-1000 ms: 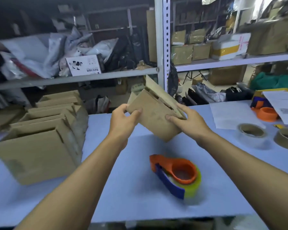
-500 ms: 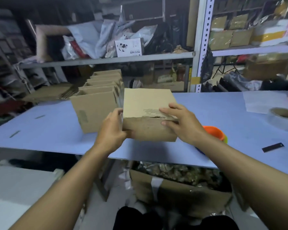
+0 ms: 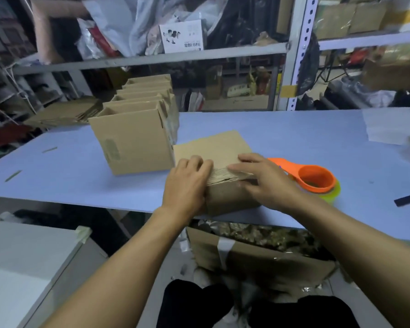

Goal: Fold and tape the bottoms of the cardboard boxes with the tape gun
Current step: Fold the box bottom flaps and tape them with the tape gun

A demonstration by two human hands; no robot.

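I've brought the cardboard box [image 3: 223, 171] down from mid-air onto the table [image 3: 69, 176]; my left hand [image 3: 187, 183] and right hand [image 3: 263, 178] press its flaps flat with straight fingers, the tape gun [image 3: 313, 178] just beside my right

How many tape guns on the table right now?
1. The tape gun lies on the table, just right of the right hand and the box being folded. The frame's blurred right edge may hide more.
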